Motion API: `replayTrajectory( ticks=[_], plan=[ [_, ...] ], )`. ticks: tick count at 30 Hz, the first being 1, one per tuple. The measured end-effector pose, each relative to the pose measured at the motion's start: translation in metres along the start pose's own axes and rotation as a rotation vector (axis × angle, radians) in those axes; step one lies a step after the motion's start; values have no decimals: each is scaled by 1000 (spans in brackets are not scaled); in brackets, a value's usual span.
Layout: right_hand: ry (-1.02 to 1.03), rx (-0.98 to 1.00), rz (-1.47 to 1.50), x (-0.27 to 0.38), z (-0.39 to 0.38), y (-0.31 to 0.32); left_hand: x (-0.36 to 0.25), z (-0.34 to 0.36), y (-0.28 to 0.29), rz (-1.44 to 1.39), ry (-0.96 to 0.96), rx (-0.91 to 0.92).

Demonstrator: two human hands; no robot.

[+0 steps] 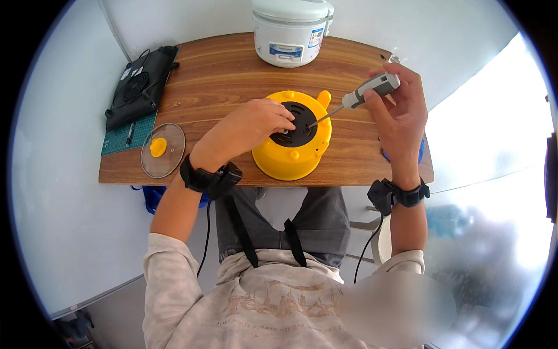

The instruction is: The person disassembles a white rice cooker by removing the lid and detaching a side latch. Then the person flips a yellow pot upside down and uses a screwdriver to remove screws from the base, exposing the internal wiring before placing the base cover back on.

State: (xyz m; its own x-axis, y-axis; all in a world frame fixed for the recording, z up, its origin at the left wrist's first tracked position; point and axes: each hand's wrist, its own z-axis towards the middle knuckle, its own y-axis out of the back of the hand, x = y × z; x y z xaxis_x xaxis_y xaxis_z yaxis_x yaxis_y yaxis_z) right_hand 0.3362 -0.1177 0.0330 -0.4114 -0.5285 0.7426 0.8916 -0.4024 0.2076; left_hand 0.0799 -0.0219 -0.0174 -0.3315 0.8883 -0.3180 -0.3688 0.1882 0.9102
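Observation:
A yellow pot-like appliance point(286, 166) lies upside down near the table's front edge, its slotted black base plate point(302, 113) facing up. My right hand point(405, 116) is wrapped round the grey and white handle of a screwdriver point(372, 90). The thin shaft slants down to the left, and its tip meets the right part of the black plate. My left hand point(258, 125) reaches over the pot from the left, fingers curled together on the plate beside a small metal spot. Whatever lies under those fingertips is hidden.
Behind the pot stands a white rice cooker point(290, 38). At the left, a black appliance point(139, 87) rests partly on a green cutting mat point(119, 142), with a small pen-like tool point(130, 134) on it. A glass lid with a yellow knob point(158, 148) lies near the front left edge.

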Motion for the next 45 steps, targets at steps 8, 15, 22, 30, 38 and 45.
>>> replayTrajectory(
  ticks=[8, 15, 22, 30, 38, 45],
  plan=[
    [-19, -7, 11, 0, 0, 0, -2, 0, 3, 2, -5, -19],
    [-10, -9, 4, 0, 0, 2, -3, 4, 4, -20, 61, 52],
    [-29, -24, -27, 2, -1, 0, -9, 12, 15, -25, 123, 108],
    [-10, -29, -20, 0, -2, 3, -4, 5, 15, -125, 206, 14],
    [-31, -42, 30, 8, -3, 1, 53, -52, 36, -55, 577, -237],
    [-61, -18, 20, 11, -2, -11, 123, -106, -34, 93, 698, -339]
  ],
)
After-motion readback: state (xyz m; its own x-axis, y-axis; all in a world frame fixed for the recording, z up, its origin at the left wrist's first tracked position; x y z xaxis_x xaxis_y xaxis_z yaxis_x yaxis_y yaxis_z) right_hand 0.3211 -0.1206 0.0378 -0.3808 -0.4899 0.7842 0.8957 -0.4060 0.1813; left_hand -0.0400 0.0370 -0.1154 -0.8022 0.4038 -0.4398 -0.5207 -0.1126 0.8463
